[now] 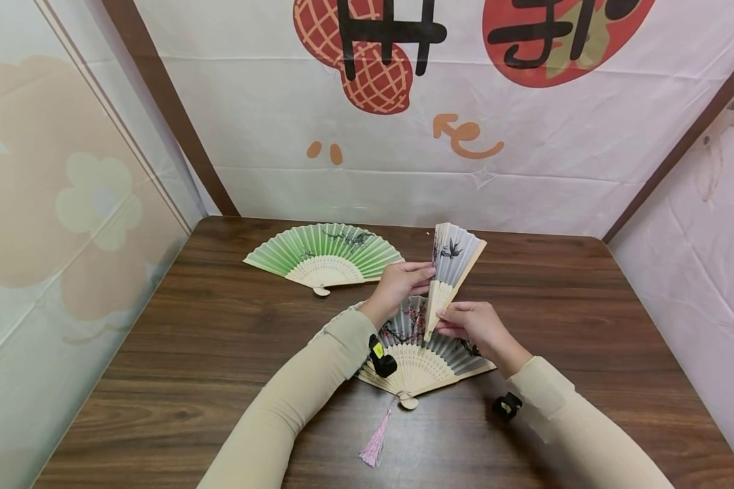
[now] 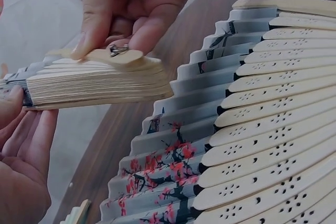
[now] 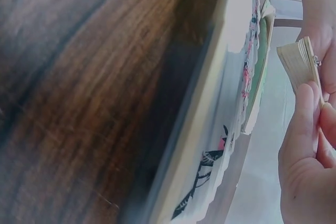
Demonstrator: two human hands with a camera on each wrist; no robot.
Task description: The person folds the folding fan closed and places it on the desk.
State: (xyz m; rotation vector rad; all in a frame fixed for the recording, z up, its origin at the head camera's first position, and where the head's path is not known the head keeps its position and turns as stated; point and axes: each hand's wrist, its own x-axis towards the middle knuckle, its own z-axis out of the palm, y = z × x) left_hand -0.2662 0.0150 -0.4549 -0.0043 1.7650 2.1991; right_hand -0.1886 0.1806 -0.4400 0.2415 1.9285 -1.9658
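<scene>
Both hands hold a partly folded hand fan (image 1: 455,255), grey-white with a dark bird print, raised above the table. My left hand (image 1: 397,288) grips its side around the pleated leaf. At the fan's narrow end, my right hand (image 1: 478,324) pinches an outer rib between thumb and fingers; the stacked ribs (image 2: 94,85) and a small metal ring (image 2: 118,50) show there in the left wrist view. Beneath the hands lies a spread grey fan (image 1: 425,363) with pink-red blossoms, partly hidden by the left arm. Its pink tassel (image 1: 376,441) trails toward the front.
A spread green fan (image 1: 336,248) lies at the back left of the brown wooden table (image 1: 220,326). Printed cloth walls (image 1: 251,115) stand behind and at both sides. Black wrist cameras (image 1: 506,406) sit near both cuffs.
</scene>
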